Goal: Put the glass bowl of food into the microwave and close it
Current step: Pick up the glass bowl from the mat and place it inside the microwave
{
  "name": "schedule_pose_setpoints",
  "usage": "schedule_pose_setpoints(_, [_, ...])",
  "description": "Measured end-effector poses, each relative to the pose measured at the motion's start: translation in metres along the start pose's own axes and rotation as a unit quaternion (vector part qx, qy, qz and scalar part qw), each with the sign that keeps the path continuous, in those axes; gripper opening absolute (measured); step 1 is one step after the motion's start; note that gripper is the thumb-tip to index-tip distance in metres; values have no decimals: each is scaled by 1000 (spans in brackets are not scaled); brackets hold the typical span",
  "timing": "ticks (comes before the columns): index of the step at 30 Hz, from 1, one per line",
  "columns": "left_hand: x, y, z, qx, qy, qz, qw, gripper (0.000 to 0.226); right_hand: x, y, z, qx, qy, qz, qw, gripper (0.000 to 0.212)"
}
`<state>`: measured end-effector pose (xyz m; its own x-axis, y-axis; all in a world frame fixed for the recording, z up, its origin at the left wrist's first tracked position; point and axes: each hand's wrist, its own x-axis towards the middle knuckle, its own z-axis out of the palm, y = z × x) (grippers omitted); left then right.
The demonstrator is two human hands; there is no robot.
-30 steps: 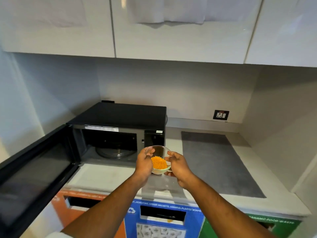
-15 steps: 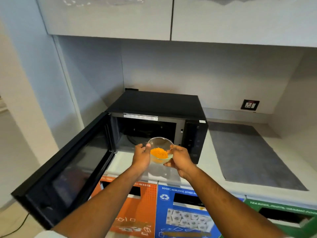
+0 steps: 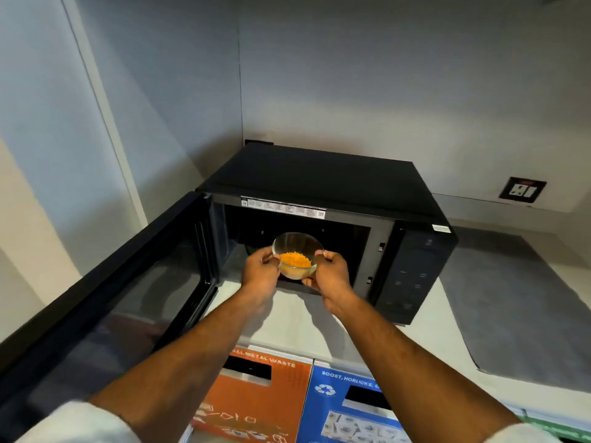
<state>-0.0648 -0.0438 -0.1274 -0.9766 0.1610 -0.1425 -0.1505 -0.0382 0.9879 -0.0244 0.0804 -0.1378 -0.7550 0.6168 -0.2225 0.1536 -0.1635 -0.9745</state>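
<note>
A small glass bowl [image 3: 296, 254] with orange shredded food in it hangs at the mouth of the black microwave [image 3: 335, 187]. My left hand [image 3: 259, 272] grips the bowl's left rim and my right hand [image 3: 331, 276] grips its right rim and underside. The microwave door [image 3: 105, 302] is swung wide open to the left. The dark cavity lies right behind the bowl, and the turntable is mostly hidden by the bowl and my hands.
The microwave's touch panel [image 3: 412, 273] is to the right of the cavity. A grey mat [image 3: 511, 302] lies on the white counter at right. A wall socket [image 3: 523, 192] sits behind it. Orange [image 3: 256, 394] and blue [image 3: 348, 407] waste-bin labels show below the counter edge.
Both hands have carried the bowl forward and left, from in front of the control panel to the cavity opening. My view has closed in on the microwave.
</note>
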Motion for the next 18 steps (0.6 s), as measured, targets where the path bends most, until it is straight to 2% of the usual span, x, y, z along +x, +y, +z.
schedule_pose_setpoints(4, [60, -19, 13, 7, -21, 5, 1000, 30, 54, 8, 12, -20, -10, -16, 1000, 28])
schedule_pose_setpoints(8, [98, -34, 23, 0, -10, -5, 1000, 24, 91, 16, 19, -15, -11, -15, 1000, 22])
schedule_pose_setpoints(14, [149, -56, 30, 9, 12, 0, 1000, 24, 136, 30, 32, 28, 17, -6, 999, 39])
schedule_pose_setpoints(18, [161, -51, 32, 26, -3, -12, 1000, 30, 151, 35, 43, 32, 32, -34, 998, 30])
